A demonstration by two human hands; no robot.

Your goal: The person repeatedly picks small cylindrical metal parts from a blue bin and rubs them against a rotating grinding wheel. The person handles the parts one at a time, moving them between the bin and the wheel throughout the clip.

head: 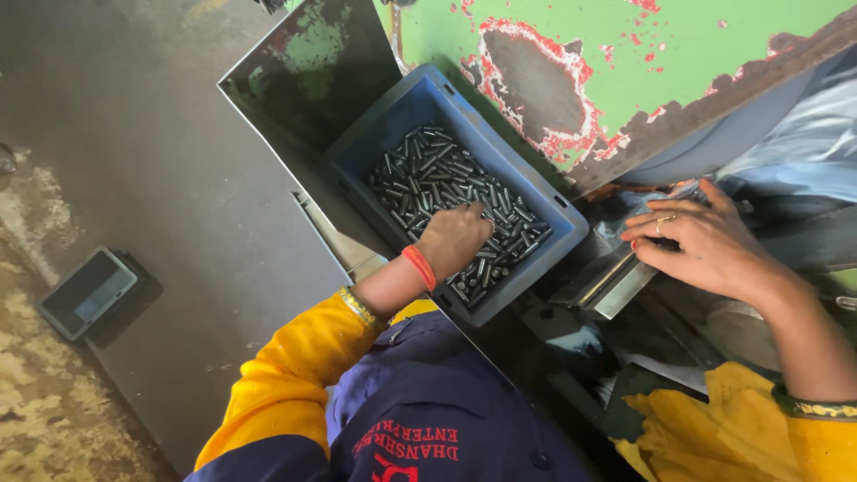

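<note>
Reaching down from the yellow sleeve (295,357), the left hand (453,239) lay inside the blue bin (420,98), its fingers curled down among the dark metal pins (428,174). Whether those fingers had closed on any pins could not be told, since the back of the hand hid the fingertips. A red band (420,267) sat at that wrist.

The pins filled the bin floor in a loose heap, lying every way, with no common long axis. The bin itself ran long from the near right corner, by the person's body, up toward the far left. The left hand sat in the near half, so most of the pins lay beyond and to the left of it, farther from the body.

The right hand (705,245) was well apart from the left, off to the right and outside the bin. It rested with fingers spread loosely over a grey metal part (616,277) of the machine, and it wore a ring (661,223). It seemed to clamp nothing, though what lay under the palm was hidden. The left hand was plainly the nearer one to the pins.

Farther off, a dark metal sheet (303,71) stood behind the bin, with a green panel (678,45) of chipped paint to its right. A small grey box (87,293) lay on the floor (134,134) at the left.
</note>
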